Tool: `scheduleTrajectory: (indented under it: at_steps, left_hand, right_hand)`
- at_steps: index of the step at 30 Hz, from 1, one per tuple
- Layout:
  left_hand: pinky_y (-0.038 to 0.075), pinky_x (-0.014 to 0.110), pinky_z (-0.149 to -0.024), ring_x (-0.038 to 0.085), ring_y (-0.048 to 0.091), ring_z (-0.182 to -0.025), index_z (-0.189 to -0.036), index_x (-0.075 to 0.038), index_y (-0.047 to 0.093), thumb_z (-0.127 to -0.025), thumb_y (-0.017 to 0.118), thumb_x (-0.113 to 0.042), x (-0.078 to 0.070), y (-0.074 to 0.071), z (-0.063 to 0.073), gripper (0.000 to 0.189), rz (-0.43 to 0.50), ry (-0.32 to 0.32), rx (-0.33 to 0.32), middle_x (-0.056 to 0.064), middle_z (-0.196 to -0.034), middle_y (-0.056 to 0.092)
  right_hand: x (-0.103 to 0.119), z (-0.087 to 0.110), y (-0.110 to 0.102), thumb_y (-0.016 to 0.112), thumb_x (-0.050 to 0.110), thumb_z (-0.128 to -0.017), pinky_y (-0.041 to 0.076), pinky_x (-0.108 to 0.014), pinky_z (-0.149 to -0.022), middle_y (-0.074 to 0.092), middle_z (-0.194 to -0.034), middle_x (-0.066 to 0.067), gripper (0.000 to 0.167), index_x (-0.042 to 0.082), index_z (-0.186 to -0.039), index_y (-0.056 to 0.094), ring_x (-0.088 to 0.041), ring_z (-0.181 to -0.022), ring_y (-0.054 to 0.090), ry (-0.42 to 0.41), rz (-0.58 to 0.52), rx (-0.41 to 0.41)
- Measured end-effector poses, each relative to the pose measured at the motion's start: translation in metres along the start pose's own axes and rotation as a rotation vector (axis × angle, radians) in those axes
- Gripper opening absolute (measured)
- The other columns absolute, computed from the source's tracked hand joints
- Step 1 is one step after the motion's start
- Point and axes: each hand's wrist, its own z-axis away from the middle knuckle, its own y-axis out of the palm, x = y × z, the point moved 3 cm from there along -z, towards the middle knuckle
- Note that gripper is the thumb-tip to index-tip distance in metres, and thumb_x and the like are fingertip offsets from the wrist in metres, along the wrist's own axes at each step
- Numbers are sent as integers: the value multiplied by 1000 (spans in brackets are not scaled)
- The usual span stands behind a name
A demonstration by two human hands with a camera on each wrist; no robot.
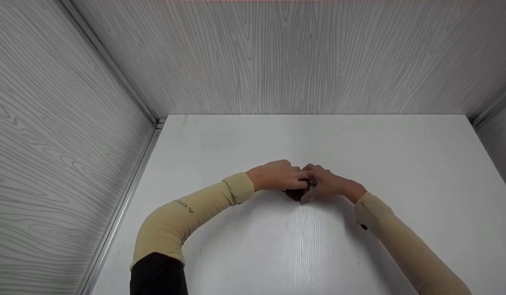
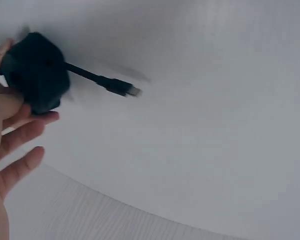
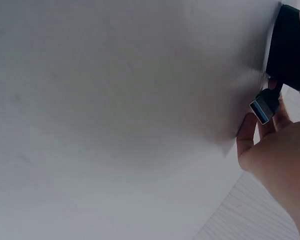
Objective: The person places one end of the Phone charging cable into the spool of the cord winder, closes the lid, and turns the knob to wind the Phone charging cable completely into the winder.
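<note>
A small black USB adapter (image 1: 295, 194), blocky with angled sides, is between my two hands over the middle of the white tabletop. In the left wrist view, the adapter (image 2: 37, 72) has a short lead (image 2: 85, 74) ending in a slim metal-tipped plug (image 2: 119, 87) that points away from the hand. My left hand (image 1: 277, 175) holds the body between thumb and fingers, its other fingers loosely bent. From the opposite side my right hand (image 1: 329, 184) grips it with curled fingers. By those fingers, a wider USB plug with a blue inside (image 3: 262, 110) sticks out.
The white tabletop (image 1: 245, 139) spreads out around both hands. Grey wood-grain panels rise at the back (image 1: 277, 57) and the left (image 1: 52, 155), with a metal strip (image 1: 126, 188) along the left edge. Another panel (image 1: 499, 135) stands at the right.
</note>
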Motion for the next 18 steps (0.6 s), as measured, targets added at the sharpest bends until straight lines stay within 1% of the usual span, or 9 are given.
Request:
scheduleTrajectory:
  at_steps: [2,3,4,6,10,11,12,15,18]
  left_hand:
    - [56,27,-66,12,64,-91,-114,-22,66,-104,59,-2,0,2,2,23,-95,88,-30,-2,-125,66]
    - [55,27,-65,11,62,-92,-112,-23,65,-105,57,-3,1,2,2,23,-121,117,-39,-2,-126,64]
    - [55,27,-65,11,61,-93,-110,-24,66,-106,56,-3,2,3,2,23,-136,140,-46,-2,-124,64]
    - [55,27,-66,11,60,-95,-110,-26,67,-106,57,-4,4,3,0,24,-164,179,-44,-2,-125,63]
    - [56,27,-67,12,63,-99,-111,-28,71,-104,62,-6,9,1,-7,25,-215,236,-27,-3,-125,63]
    - [56,28,-68,12,64,-99,-111,-29,72,-103,64,-7,10,0,-8,25,-220,248,-23,-3,-126,63]
    - [56,28,-68,13,65,-100,-110,-29,73,-103,65,-7,11,-1,-10,24,-229,257,-21,-4,-126,64]
    - [55,28,-66,13,66,-99,-106,-29,74,-102,65,-6,12,-3,-14,25,-234,269,-13,-7,-125,66]
    - [54,27,-65,13,65,-96,-104,-26,74,-102,63,-3,14,-5,-16,25,-240,276,1,-9,-123,67]
  right_hand:
    - [0,0,-2,91,41,-82,33,-54,-111,53,-142,-4,71,18,-141,59,-26,-128,45,3,-5,32]
    - [0,-1,-3,91,41,-82,31,-56,-114,52,-143,-4,73,19,-142,58,-27,-131,44,5,-13,46]
    - [0,-1,-4,91,40,-82,30,-58,-116,51,-144,-4,74,18,-143,55,-27,-132,43,9,-20,57]
    - [0,-1,-5,92,41,-81,30,-58,-117,50,-145,-4,77,18,-144,53,-28,-133,43,18,-22,72]
    - [-2,-1,-4,91,45,-81,34,-55,-114,48,-142,-5,84,17,-145,45,-29,-131,42,54,-31,90]
    - [-2,-1,-4,91,46,-81,34,-55,-115,47,-143,-5,85,17,-146,44,-30,-131,42,63,-33,91]
    - [-3,0,-5,91,46,-81,33,-57,-117,46,-146,-6,88,17,-149,42,-31,-135,41,64,-32,90]
    - [-4,0,-5,90,47,-81,29,-63,-120,45,-149,-8,91,18,-151,40,-33,-139,39,66,-40,90]
    - [-5,-1,-4,90,50,-81,28,-64,-120,44,-150,-5,92,21,-152,40,-33,-141,38,68,-41,89]
